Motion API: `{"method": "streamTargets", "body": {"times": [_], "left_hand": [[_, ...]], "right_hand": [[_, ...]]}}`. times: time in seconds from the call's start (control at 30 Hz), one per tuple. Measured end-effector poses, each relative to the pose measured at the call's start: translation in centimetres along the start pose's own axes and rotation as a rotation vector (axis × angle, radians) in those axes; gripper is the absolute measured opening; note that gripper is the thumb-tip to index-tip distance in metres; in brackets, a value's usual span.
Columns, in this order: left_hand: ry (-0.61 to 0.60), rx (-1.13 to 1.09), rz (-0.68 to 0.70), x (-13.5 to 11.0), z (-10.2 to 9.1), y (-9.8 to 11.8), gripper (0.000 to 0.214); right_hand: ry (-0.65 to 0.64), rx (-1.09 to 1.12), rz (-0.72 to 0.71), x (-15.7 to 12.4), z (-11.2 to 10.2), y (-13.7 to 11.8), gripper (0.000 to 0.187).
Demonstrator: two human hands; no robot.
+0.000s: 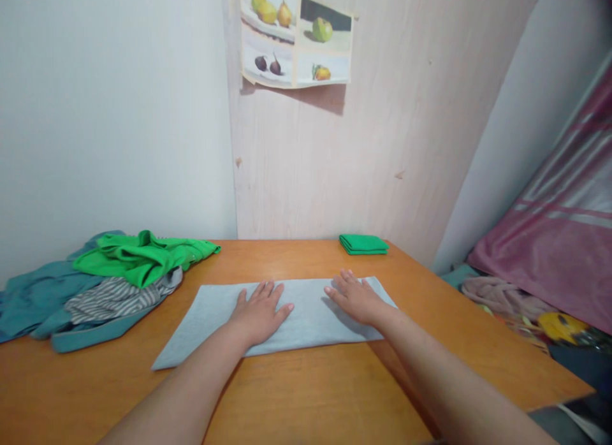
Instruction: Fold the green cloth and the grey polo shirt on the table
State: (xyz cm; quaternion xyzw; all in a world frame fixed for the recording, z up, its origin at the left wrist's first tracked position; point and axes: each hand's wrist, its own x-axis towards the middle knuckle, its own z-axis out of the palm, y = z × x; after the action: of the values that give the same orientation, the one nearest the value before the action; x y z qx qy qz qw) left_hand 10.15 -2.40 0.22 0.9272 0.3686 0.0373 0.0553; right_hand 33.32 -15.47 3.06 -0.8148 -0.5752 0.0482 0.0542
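A pale grey cloth (205, 317), folded into a long flat strip, lies across the middle of the orange wooden table (310, 394). My left hand (261, 312) rests palm down on its centre with the fingers spread. My right hand (354, 297) lies flat on the cloth's right part, fingers stretched out. Neither hand holds anything.
A heap of unfolded clothes sits at the table's left: a green garment (143, 257), a striped one (112, 298), a teal one (33, 298). A small folded green cloth (363, 243) lies at the back by the wall. Bedding and clutter (549, 285) fill the floor to the right.
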Motion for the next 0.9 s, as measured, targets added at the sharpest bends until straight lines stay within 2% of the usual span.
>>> {"method": "streamTargets", "body": {"times": [0.13,0.23,0.33,0.43,0.57,0.7,0.8,0.9], "left_hand": [[-0.012,-0.006,-0.001,-0.1,-0.2,0.1,0.079],[-0.016,-0.013,-0.002,-0.1,-0.2,0.1,0.079],[-0.012,-0.016,0.006,0.0,-0.1,0.0,0.079],[-0.007,-0.017,0.01,0.0,0.1,0.0,0.078],[-0.013,-0.012,0.006,-0.1,0.0,0.0,0.078],[-0.015,-0.016,0.009,-0.2,-0.1,0.1,0.079],[-0.012,-0.024,0.009,-0.2,-0.1,0.2,0.081],[-0.014,-0.03,0.01,-0.3,-0.1,0.2,0.081]], "right_hand": [[0.063,-0.067,0.122,-1.2,0.9,3.6,0.083],[0.027,-0.067,0.19,-2.2,2.2,5.6,0.084],[0.005,-0.049,0.21,-2.6,3.1,6.6,0.084],[-0.005,-0.069,0.212,-2.3,3.1,6.7,0.085],[0.0,-0.089,0.212,-1.7,2.3,5.2,0.084],[0.053,-0.038,0.079,-1.9,1.9,1.6,0.083],[0.04,-0.004,-0.032,-2.5,2.5,-0.8,0.087],[0.003,-0.021,-0.065,-3.2,3.5,-1.9,0.09]]}}
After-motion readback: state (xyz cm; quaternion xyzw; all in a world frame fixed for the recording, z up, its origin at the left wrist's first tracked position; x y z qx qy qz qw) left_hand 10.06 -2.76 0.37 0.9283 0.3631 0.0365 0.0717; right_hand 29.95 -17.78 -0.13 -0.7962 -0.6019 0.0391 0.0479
